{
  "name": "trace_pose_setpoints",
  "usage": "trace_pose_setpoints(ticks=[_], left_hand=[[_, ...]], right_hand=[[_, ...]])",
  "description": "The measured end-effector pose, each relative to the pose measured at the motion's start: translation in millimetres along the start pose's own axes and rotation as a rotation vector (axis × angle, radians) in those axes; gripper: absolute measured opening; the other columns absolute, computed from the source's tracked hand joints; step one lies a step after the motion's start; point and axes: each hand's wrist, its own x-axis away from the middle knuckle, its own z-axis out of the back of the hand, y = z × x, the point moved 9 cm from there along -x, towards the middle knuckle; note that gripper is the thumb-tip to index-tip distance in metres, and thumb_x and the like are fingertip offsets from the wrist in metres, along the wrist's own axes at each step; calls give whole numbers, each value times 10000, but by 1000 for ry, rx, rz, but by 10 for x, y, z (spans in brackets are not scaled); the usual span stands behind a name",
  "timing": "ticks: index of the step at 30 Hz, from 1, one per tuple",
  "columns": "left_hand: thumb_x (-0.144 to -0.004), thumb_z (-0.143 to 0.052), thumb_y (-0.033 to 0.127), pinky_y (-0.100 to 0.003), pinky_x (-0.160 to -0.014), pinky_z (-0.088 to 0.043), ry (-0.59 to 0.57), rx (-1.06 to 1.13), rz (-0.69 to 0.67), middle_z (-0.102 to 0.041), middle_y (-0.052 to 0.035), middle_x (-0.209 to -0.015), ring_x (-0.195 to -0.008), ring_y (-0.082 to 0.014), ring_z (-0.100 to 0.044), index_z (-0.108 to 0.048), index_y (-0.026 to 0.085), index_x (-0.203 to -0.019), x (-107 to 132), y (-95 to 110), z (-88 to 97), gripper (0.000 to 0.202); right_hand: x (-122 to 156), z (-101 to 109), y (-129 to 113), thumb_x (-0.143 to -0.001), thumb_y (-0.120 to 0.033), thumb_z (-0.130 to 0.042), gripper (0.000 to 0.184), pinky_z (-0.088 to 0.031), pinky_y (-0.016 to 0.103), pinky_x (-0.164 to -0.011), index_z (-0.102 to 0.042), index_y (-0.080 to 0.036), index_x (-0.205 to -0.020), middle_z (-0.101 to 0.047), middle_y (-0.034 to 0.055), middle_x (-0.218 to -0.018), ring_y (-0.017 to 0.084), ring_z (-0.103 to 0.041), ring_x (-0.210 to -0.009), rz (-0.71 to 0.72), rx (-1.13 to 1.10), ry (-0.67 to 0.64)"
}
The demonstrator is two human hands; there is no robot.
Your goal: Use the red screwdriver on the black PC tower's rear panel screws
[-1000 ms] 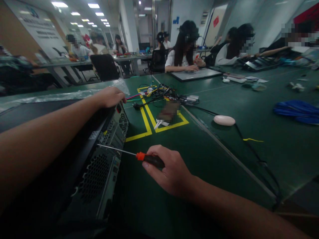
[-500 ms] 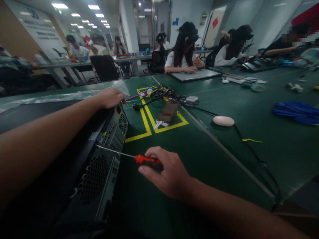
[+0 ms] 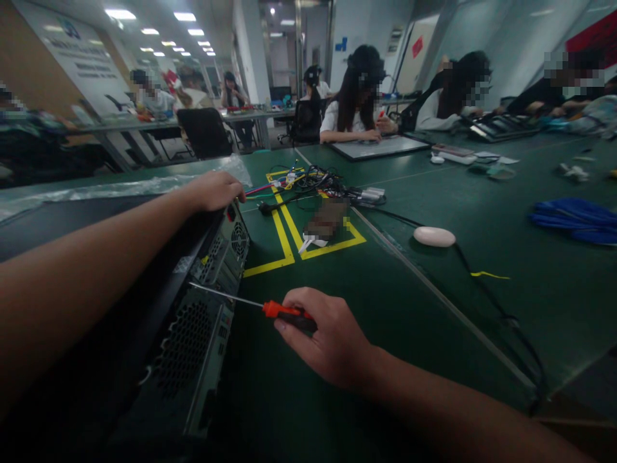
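A black desktop computer case (image 3: 116, 276) lies at the left with its metal back panel turned toward the right. My left hand (image 3: 219, 189) is closed over its far corner, fingers bent down across the edge by the back panel; the fingertips are partly hidden. In my right hand (image 3: 332, 337) is a red and black screwdriver (image 3: 276, 310), gripped by the handle with thumb and fingers. Its thin shaft points left, and the tip meets the back panel near the case edge, above the honeycomb vent (image 3: 186, 347). The screw itself is too small to make out.
Beyond the case lie tangled cables (image 3: 318, 179) and a blurred flat object (image 3: 326, 218) inside yellow tape (image 3: 337, 249). A pale oval case (image 3: 434, 236), a black cord (image 3: 486, 289) and a blue bundle (image 3: 573, 220) are on the right. Several people work at tables behind.
The view has shifted very slightly. My right thumb and fingers have moved a little on the screwdriver handle, while its tip stays at the same spot. My left hand keeps its place.
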Motion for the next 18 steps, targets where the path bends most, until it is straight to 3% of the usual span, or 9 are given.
trace_pose_setpoints(ticks=[6, 18], left_hand=[[-904, -300, 315, -389, -1044, -462, -2, 1, -20, -741, -134, -1134, -1065, -285, -641, -789, 121, -1016, -1, 14, 0, 538], [-904, -315, 308, -366, -1014, -469, 10, 20, -2, -747, -122, -1106, -1039, -263, -646, -788, 140, -998, 14, 11, 14, 511]], right_hand=[[-1, -7, 8, -946, -251, -652, 105, -424, 273, -617, -610, -211, -1034, -667, 1, -845, 135, -564, -660, 3, 5, -7], [-10, 16, -28, -945, -249, -650, 90, -403, 269, -595, -608, -203, -1010, -654, -4, -824, 128, -542, -637, 26, 4, 9]])
